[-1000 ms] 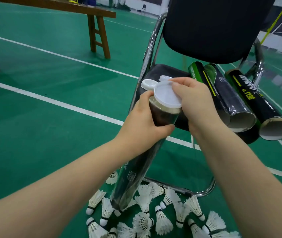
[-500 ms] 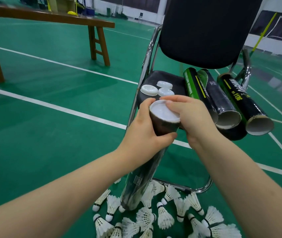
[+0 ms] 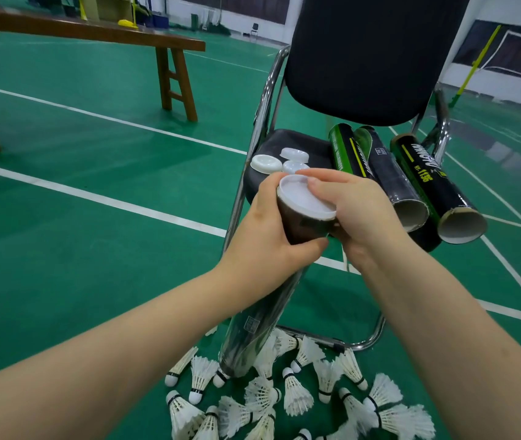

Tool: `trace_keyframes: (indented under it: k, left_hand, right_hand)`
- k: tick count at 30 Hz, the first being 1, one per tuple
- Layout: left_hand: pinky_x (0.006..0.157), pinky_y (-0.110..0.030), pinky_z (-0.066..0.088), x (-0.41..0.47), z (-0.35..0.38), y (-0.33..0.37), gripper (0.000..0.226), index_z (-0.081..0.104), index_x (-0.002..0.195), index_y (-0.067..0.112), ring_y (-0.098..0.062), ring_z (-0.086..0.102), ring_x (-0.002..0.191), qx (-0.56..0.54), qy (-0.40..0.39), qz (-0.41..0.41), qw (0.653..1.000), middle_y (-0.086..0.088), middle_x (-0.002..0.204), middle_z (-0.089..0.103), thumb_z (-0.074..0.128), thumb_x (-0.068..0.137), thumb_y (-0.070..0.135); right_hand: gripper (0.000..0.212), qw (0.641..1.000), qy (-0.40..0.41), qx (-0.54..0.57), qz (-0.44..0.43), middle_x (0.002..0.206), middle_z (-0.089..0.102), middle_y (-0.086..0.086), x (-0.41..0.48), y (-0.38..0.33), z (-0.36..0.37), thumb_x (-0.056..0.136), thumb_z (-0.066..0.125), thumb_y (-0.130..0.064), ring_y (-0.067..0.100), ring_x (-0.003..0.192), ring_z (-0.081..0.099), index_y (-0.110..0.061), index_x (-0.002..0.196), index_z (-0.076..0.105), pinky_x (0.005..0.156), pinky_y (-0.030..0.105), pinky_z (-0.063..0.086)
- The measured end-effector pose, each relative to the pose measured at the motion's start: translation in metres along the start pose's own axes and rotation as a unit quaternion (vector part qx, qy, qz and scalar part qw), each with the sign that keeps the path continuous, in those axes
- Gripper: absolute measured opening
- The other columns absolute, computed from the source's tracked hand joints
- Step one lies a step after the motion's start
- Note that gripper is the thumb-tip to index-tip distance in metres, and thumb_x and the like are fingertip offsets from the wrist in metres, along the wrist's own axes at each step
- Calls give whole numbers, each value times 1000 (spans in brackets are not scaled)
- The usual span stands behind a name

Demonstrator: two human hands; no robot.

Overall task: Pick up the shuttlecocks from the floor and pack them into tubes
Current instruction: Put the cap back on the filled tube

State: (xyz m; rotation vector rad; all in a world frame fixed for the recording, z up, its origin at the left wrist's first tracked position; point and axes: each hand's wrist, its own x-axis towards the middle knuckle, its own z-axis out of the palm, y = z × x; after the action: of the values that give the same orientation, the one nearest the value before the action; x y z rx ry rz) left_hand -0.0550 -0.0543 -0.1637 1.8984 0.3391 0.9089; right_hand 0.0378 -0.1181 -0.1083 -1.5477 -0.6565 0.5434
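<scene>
My left hand (image 3: 265, 236) grips the upper end of a dark shuttlecock tube (image 3: 259, 322) that slants down toward the floor. A white plastic cap (image 3: 303, 198) sits in the tube's mouth. My right hand (image 3: 357, 214) curls round the capped rim, its thumb on the cap's edge. Several white feather shuttlecocks (image 3: 294, 395) lie scattered on the green floor beneath the tube's lower end. Three open tubes (image 3: 411, 182) lie on the chair seat, mouths toward me.
A black chair (image 3: 367, 58) with a chrome frame stands right in front. Three loose white caps (image 3: 265, 162) rest on its seat's left side. A wooden bench (image 3: 170, 74) stands at the back left. White court lines cross the green floor.
The cap, tilted on the rim a second ago, now sits seated in the tube's mouth. Both hands and the tube have dropped lower in view.
</scene>
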Motion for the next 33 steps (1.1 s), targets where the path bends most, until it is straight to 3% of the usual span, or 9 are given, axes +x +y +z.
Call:
trace_keyframes:
  k: [5,7,9,13,16,19,23,29,33]
  left_hand:
    - [77,-8,44,0,3,0,82,21,134,33,-10,53,99,24,-7,4,1000,5,122,47,74,72,20]
    - [73,-6,44,-1,3,0,81,17,123,48,-7,54,95,24,-10,23,999,3,121,47,74,73,18]
    - [71,-8,44,-2,4,-2,71,20,108,54,-4,53,93,33,-8,35,999,5,113,48,73,71,23]
    - [63,-11,40,-7,5,-10,54,27,89,36,-1,49,83,53,18,26,998,17,95,45,75,72,18]
    - [64,-22,43,-9,8,-15,53,27,85,34,-6,52,81,47,28,4,999,12,93,50,76,71,19]
    - [63,-23,42,-7,10,-16,52,27,84,33,-6,51,77,49,29,-8,998,9,89,51,76,70,21]
    - [63,-27,45,2,9,-7,53,25,87,35,-11,53,73,52,16,3,999,7,87,50,74,71,24]
    - [61,-32,51,16,5,18,56,18,98,32,-15,56,78,92,-1,78,993,8,91,48,65,66,32]
    - [59,-12,41,14,2,18,63,16,99,34,-5,51,79,123,-7,87,989,-1,95,49,71,70,25]
  right_hand:
    - [26,1000,-13,-23,-14,99,67,3,0,2,-6,86,55,0,18,91,61,-22,90,69,75,27,52]
    - [25,999,-11,-45,-21,99,65,5,0,4,-7,86,57,-3,21,94,61,-26,91,67,81,33,53]
    - [23,998,-4,-56,-34,95,64,4,0,7,-7,85,59,-4,21,91,62,-25,92,66,75,32,53]
    - [22,991,16,-105,-78,82,62,-3,1,14,-2,83,60,-4,12,78,60,-26,84,63,70,27,51]
    - [24,987,33,-127,-88,77,61,-7,3,21,1,80,61,-4,13,78,60,-28,79,61,70,29,50]
    - [14,996,25,-88,-23,84,63,0,7,26,1,78,61,-9,16,82,58,-21,84,64,70,28,47]
    - [32,981,-91,-82,153,95,62,2,3,19,-11,77,60,-33,22,79,55,-22,107,64,72,36,45]
    - [31,981,-157,-7,116,103,66,9,4,-3,-33,88,55,-31,28,90,63,-20,116,58,80,51,53]
    - [31,983,-157,27,97,101,64,11,-2,2,-29,89,55,-27,31,92,61,-17,118,57,88,59,48]
